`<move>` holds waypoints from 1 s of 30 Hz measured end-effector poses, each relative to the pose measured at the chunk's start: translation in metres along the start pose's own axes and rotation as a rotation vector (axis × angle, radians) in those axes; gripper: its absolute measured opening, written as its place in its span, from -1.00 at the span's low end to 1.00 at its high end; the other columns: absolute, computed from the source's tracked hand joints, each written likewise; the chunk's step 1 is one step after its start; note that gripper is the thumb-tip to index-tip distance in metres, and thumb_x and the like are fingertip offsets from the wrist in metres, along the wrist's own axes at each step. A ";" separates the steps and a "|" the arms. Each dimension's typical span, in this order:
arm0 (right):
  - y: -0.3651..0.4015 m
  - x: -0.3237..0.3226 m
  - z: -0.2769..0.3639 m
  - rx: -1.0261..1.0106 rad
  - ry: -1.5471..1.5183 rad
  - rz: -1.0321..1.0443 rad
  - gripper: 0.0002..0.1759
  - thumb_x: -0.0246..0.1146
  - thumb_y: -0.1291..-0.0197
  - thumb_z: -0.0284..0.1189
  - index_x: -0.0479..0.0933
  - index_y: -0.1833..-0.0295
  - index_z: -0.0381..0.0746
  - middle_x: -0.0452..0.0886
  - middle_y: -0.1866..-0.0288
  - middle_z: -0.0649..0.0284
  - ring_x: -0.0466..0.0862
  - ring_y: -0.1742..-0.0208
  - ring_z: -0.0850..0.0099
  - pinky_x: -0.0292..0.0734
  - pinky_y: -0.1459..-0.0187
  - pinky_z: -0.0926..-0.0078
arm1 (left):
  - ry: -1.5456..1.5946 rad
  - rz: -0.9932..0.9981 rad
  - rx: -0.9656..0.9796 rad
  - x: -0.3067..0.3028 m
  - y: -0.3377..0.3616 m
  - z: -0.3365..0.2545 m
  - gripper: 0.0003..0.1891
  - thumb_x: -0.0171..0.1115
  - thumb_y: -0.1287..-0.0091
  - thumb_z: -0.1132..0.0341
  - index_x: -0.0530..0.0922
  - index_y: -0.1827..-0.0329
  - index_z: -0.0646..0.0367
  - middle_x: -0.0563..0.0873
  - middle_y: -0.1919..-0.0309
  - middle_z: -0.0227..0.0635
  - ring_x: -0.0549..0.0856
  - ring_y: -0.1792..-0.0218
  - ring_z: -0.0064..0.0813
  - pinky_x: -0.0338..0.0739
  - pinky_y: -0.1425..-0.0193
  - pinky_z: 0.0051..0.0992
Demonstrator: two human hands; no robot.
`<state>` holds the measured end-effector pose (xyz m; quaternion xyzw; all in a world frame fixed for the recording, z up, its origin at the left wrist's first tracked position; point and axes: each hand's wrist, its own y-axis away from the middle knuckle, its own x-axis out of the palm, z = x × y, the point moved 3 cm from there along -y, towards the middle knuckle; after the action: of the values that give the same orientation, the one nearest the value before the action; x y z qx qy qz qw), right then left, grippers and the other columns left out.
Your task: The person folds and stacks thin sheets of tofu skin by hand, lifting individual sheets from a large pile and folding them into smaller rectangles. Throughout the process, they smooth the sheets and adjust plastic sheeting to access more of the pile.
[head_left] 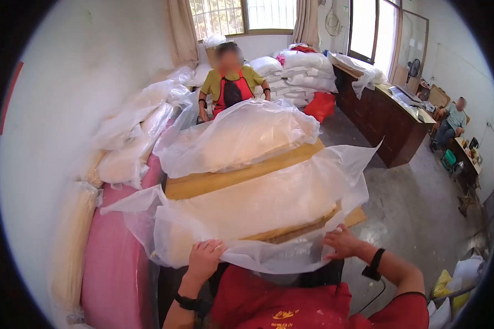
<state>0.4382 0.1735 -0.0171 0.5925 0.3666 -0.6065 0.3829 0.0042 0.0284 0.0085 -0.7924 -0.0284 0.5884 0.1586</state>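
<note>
Translucent plastic (274, 256) sags between left hand (205, 259) and right hand (340, 242), each pinching its edge. Probably light, limp, slippery; best held there.

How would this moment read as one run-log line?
left hand: grips near plastic edge | right hand: same edge, farther right | near plastic: loose over table | far plastic: before co-worker
</note>
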 end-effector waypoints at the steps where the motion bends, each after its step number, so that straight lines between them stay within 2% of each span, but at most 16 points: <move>1: -0.002 -0.009 -0.024 0.028 0.144 0.094 -0.37 0.10 -0.20 0.25 0.61 -0.02 -0.06 0.69 0.04 0.14 0.59 -0.18 0.34 0.21 -0.32 -0.06 | -0.111 -0.152 0.104 -0.007 -0.014 -0.013 -0.69 0.36 -0.03 0.29 0.65 0.11 -0.05 0.71 0.16 -0.34 0.65 -0.04 -0.38 0.35 -0.28 -0.04; 2: -0.004 -0.015 -0.043 0.062 0.287 0.187 -0.42 0.11 -0.22 0.21 0.62 0.08 -0.09 0.71 0.11 0.17 0.64 -0.07 0.34 0.26 -0.28 -0.05 | -0.223 -0.303 0.209 -0.009 -0.026 -0.021 -0.75 0.34 -0.04 0.31 0.65 0.17 -0.05 0.72 0.25 -0.39 0.70 0.08 -0.34 0.39 -0.23 -0.14; 3: 0.018 0.025 0.068 0.072 0.176 0.094 -0.42 0.11 -0.22 0.21 0.62 0.08 -0.09 0.71 0.11 0.17 0.64 -0.07 0.34 0.26 -0.28 -0.05 | -0.325 -0.213 0.259 -0.071 0.077 -0.034 -0.75 0.34 -0.04 0.31 0.65 0.17 -0.05 0.72 0.25 -0.39 0.70 0.08 -0.34 0.39 -0.23 -0.14; 5: 0.036 0.028 0.053 0.114 0.178 0.231 -0.45 0.11 -0.24 0.16 0.59 0.11 -0.13 0.71 0.32 0.17 0.69 0.10 0.24 0.23 -0.30 0.03 | -0.346 0.031 0.187 -0.047 0.103 -0.054 -0.88 0.28 -0.10 0.27 0.60 0.29 -0.06 0.68 0.40 -0.43 0.70 0.19 -0.34 0.46 -0.14 -0.21; 6: 0.059 0.007 0.042 0.009 0.189 0.108 -0.47 0.10 -0.27 0.13 0.59 0.15 -0.15 0.69 0.41 0.14 0.71 0.19 0.11 0.40 -0.18 0.05 | -0.229 -0.012 0.213 -0.032 0.107 -0.080 -0.94 0.22 -0.17 0.27 0.56 0.34 -0.02 0.66 0.47 -0.37 0.70 0.30 -0.24 0.56 0.06 -0.18; 7: 0.058 0.007 0.042 0.005 0.208 0.087 -0.47 0.10 -0.27 0.13 0.59 0.15 -0.15 0.69 0.41 0.14 0.71 0.19 0.11 0.40 -0.18 0.05 | -0.247 -0.034 0.214 -0.029 0.115 -0.082 -0.94 0.22 -0.17 0.27 0.56 0.34 -0.02 0.66 0.47 -0.37 0.70 0.30 -0.24 0.56 0.06 -0.18; 9: 0.062 0.021 0.037 0.462 -0.037 0.249 -0.48 0.11 -0.29 0.09 0.59 0.24 -0.19 0.70 0.33 0.07 0.71 0.17 0.02 0.54 0.02 0.00 | -0.119 0.147 0.002 -0.017 0.135 -0.078 -0.91 0.19 -0.22 0.25 0.55 0.33 0.04 0.68 0.45 -0.28 0.70 0.36 -0.12 0.58 0.25 -0.10; 13: 0.068 0.038 0.041 0.463 -0.130 0.124 -0.45 0.10 -0.30 0.10 0.59 0.11 -0.22 0.71 0.31 -0.01 0.71 0.19 -0.04 0.59 0.12 -0.04 | -0.076 0.040 -0.065 -0.033 0.160 -0.077 -0.85 0.15 -0.28 0.21 0.54 0.32 0.08 0.69 0.44 -0.22 0.70 0.37 -0.04 0.56 0.33 -0.04; 16: 0.084 0.051 0.071 0.435 -0.173 0.379 -0.46 0.10 -0.30 0.06 0.61 0.04 -0.22 0.70 0.21 -0.08 0.71 0.10 -0.05 0.58 0.05 -0.01 | -0.110 0.274 -0.197 -0.044 0.176 -0.074 -0.79 0.10 -0.37 0.17 0.56 0.16 0.11 0.71 0.31 -0.12 0.68 0.25 0.02 0.57 0.19 -0.10; 21: 0.124 0.121 0.086 0.400 -0.343 0.412 -0.43 0.14 -0.29 0.06 0.51 -0.12 -0.21 0.69 0.19 -0.11 0.71 0.13 -0.07 0.60 0.10 0.01 | 0.256 0.620 -0.195 0.007 0.238 -0.041 -0.56 0.09 -0.42 -0.05 0.58 -0.04 0.17 0.71 0.33 0.00 0.73 0.25 -0.05 0.59 0.13 -0.12; 23: 0.124 0.123 0.074 0.382 -0.410 0.374 -0.41 0.15 -0.29 0.06 0.46 -0.19 -0.19 0.69 0.16 -0.10 0.72 0.16 -0.03 0.62 0.14 0.07 | 0.476 0.924 -0.230 0.028 0.247 -0.046 -0.50 0.19 -0.39 -0.05 0.54 -0.13 0.21 0.72 0.19 -0.08 0.75 0.21 -0.25 0.62 0.10 -0.28; 25: 0.112 0.099 0.056 0.994 -1.159 0.413 -0.37 0.16 -0.32 0.06 0.34 -0.28 -0.18 0.66 0.10 -0.09 0.73 0.20 0.09 0.62 0.28 0.24 | 0.756 0.812 -0.377 0.037 0.247 -0.035 -0.64 0.23 -0.39 0.04 0.53 0.03 0.17 0.67 0.35 -0.27 0.68 0.32 -0.45 0.56 0.20 -0.41; 26: 0.113 0.104 0.036 0.999 -1.151 0.405 -0.37 0.16 -0.32 0.06 0.34 -0.28 -0.18 0.66 0.10 -0.09 0.73 0.20 0.09 0.62 0.28 0.24 | 1.022 0.683 -0.509 0.042 0.240 -0.026 -0.75 0.27 -0.40 0.13 0.52 0.19 0.13 0.62 0.50 -0.46 0.60 0.44 -0.64 0.50 0.30 -0.54; 28: 0.121 0.114 -0.001 1.179 -2.026 -0.240 -0.43 0.17 -0.35 -0.01 0.32 -0.26 -0.19 0.60 0.09 -0.08 0.69 0.25 0.18 0.54 0.39 0.39 | 1.117 0.792 -0.635 0.067 0.228 0.009 -0.64 0.27 -0.39 0.08 0.49 -0.03 0.18 0.65 0.28 -0.32 0.67 0.30 -0.51 0.57 0.19 -0.47; 29: 0.120 0.117 -0.012 1.192 -2.024 -0.253 -0.43 0.17 -0.35 -0.01 0.32 -0.26 -0.19 0.60 0.09 -0.08 0.69 0.25 0.18 0.54 0.39 0.39 | 1.209 0.901 -0.784 0.082 0.226 0.024 -0.48 0.27 -0.38 0.04 0.46 -0.24 0.23 0.68 0.07 -0.18 0.74 0.16 -0.38 0.64 0.08 -0.40; 30: 0.114 0.104 -0.024 1.287 -2.033 -0.494 -0.46 0.18 -0.35 -0.04 0.33 -0.21 -0.21 0.58 0.10 -0.08 0.68 0.30 0.18 0.52 0.44 0.37 | 1.234 0.763 -0.849 0.053 0.190 0.022 -0.46 0.27 -0.40 0.15 0.36 -0.35 0.20 0.68 0.07 -0.18 0.75 0.12 -0.39 0.65 0.09 -0.46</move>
<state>0.5508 0.1425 -0.1211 -0.1542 -0.3626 -0.9191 0.0071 -0.0272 -0.1348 -0.1002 -0.9196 0.1145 0.0020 -0.3759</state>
